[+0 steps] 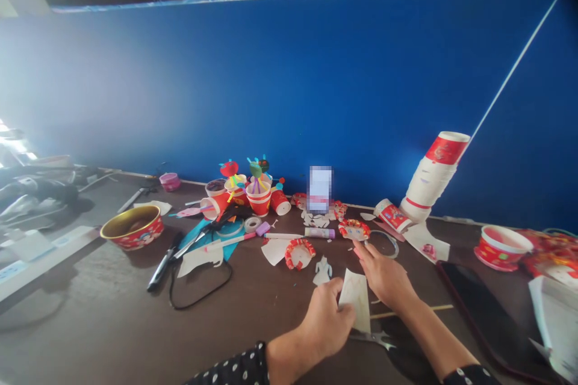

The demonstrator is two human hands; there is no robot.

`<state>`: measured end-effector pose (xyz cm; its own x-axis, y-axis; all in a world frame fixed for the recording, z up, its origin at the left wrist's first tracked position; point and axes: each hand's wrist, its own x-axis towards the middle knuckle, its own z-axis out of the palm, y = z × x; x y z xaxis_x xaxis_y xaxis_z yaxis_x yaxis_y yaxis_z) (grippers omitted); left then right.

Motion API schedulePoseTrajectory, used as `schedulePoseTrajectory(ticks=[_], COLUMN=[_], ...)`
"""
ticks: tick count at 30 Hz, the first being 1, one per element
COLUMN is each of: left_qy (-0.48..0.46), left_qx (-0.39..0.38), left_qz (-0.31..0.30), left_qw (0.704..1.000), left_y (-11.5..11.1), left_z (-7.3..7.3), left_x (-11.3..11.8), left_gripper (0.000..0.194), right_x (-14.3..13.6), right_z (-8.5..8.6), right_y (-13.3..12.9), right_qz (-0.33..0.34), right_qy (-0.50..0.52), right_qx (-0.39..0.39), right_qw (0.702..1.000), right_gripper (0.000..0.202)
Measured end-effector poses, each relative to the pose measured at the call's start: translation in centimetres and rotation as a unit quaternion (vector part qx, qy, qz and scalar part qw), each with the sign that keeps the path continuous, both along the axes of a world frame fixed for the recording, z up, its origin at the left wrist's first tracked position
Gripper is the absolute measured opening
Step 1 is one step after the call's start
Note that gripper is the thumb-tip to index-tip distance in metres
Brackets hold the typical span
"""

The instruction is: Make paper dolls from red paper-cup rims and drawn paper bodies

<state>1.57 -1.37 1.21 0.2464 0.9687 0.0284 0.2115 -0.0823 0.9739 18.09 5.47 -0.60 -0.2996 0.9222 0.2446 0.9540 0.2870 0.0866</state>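
A small pale piece of paper (355, 302) is pinched between the thumb and fingers of my left hand (323, 320). My right hand (383, 272) is stretched out flat, palm down. Its fingertips come right up to a red-and-white ring-shaped paper craft (354, 231); I cannot tell whether they touch it. Beyond my left hand lies a white paper cutout (322, 271) shaped like a little figure. Scissors (377, 340) rest on the table just below the paper, partly hidden. A thin wooden stick (433, 308) passes under my right forearm.
A second red ring craft (300, 254) sits left of centre. Paper cups with colourful figures (259, 198) stand behind. At right are a tilted stack of cups (427, 183), a dark phone (483, 313) and a red cup (502, 246). A gold-lined bowl (132, 228) is at left.
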Motion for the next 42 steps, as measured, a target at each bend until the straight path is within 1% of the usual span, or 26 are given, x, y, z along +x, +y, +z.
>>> schedulePoseTrajectory(ticks=[3,6,12,18,21,31,37,42], left_qy=[0.027,0.035,0.029,0.038,0.039,0.037,0.045,0.050], left_qx=[0.042,0.051,0.047,0.034,0.036,0.041,0.042,0.058], left_qz=[0.003,0.002,0.003,0.006,0.010,0.009,0.008,0.037], left_qw=[0.999,0.998,0.998,0.999,0.999,0.998,0.998,0.996], left_y=[0.0,0.0,0.1,0.2,0.2,0.5,0.5,1.0], left_z=[-0.2,-0.3,-0.3,-0.5,-0.5,-0.5,-0.7,-0.8], left_x=[0.0,0.0,-0.1,-0.1,-0.1,-0.1,-0.2,-0.5], left_gripper=[0.012,0.012,0.014,0.015,0.015,0.012,0.015,0.014], right_x=[-0.1,-0.3,-0.6,-0.5,-0.5,-0.1,0.0,0.0], right_z=[0.1,0.3,0.5,0.5,0.4,0.5,0.5,1.1], right_y=[0.1,0.0,-0.4,-0.5,-0.4,-0.4,-0.2,-0.5], right_qz=[0.013,0.018,-0.009,0.027,0.032,0.039,0.023,0.020], right_qy=[-0.030,-0.031,0.004,0.022,0.019,0.006,0.009,0.026], right_qx=[-0.008,-0.015,-0.003,0.011,0.023,0.020,0.048,0.063], right_qw=[0.999,0.999,1.000,0.999,0.999,0.999,0.999,0.997], right_gripper=[0.046,0.042,0.034,0.028,0.026,0.026,0.028,0.026])
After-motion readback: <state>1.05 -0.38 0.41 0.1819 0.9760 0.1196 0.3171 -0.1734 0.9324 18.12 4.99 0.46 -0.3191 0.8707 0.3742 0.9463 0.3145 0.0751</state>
